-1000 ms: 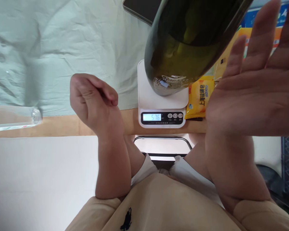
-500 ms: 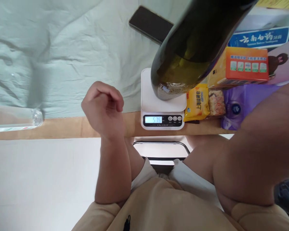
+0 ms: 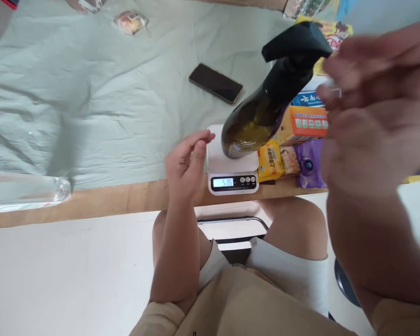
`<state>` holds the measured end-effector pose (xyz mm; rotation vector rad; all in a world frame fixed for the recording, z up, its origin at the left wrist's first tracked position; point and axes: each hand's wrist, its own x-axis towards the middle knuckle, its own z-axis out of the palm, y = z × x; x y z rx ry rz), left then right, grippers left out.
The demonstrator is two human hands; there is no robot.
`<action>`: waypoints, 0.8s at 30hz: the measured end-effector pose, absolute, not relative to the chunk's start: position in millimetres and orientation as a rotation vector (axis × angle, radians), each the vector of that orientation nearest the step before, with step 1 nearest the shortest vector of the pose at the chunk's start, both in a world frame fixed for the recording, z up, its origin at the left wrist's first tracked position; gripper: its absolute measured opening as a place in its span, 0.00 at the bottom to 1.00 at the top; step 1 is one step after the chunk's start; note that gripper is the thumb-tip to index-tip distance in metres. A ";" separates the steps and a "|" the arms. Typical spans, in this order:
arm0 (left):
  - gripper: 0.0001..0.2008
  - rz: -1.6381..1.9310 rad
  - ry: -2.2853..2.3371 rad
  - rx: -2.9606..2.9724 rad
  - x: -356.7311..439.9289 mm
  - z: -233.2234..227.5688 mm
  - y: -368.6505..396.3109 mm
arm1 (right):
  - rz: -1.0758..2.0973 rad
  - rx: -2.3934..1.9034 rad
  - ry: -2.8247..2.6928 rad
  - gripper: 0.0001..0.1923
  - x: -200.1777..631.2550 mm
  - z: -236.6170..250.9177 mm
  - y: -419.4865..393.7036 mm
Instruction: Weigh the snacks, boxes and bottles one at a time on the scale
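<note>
A dark green spray bottle [image 3: 252,126] with a black trigger head [image 3: 297,44] stands on the white kitchen scale [image 3: 215,158]. The scale's lit display [image 3: 223,182] reads 575. My left hand [image 3: 187,163] is at the scale's left edge, thumb and fingers apart, holding nothing. Blurred by motion, my right hand [image 3: 374,93] is beside the trigger head with its fingers spread and partly curled. Its fingertips are very near the nozzle; whether they touch it I cannot tell. Nothing shows in that hand.
A phone [image 3: 216,83] lies behind the scale. Right of it are a yellow soap pack [image 3: 270,161], a snack bar [image 3: 290,160], a purple pack [image 3: 308,163], an orange box [image 3: 306,123] and a blue toothpaste box [image 3: 306,99]. A clear bottle [image 3: 24,188] lies at left, a wrapped bun [image 3: 129,22] farther back.
My right hand has come into view beside the trigger head. My left hand has moved right to the scale and its fingers have uncurled. The view has shifted, showing more of the table's far side.
</note>
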<state>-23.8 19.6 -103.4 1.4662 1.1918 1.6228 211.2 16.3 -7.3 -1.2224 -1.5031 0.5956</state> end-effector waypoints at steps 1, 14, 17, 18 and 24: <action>0.19 1.613 1.158 1.481 -20.3 -105.6 21.9 | 0.605 -1.175 -1.520 0.28 207.9 -16.0 18.8; 0.31 1.407 0.696 1.555 15.9 -132.0 38.5 | 0.823 -1.257 -1.580 0.38 186.2 -70.6 33.0; 0.33 1.417 0.653 1.584 22.1 -125.0 38.8 | 0.769 -1.323 -1.563 0.38 192.7 -67.1 33.9; 0.34 1.424 0.633 1.590 24.1 -120.2 38.7 | 0.764 -1.320 -1.561 0.38 196.4 -64.3 34.0; 0.33 1.501 0.657 1.443 20.1 -85.2 34.9 | 0.576 -1.194 -1.590 0.39 231.9 -28.1 68.3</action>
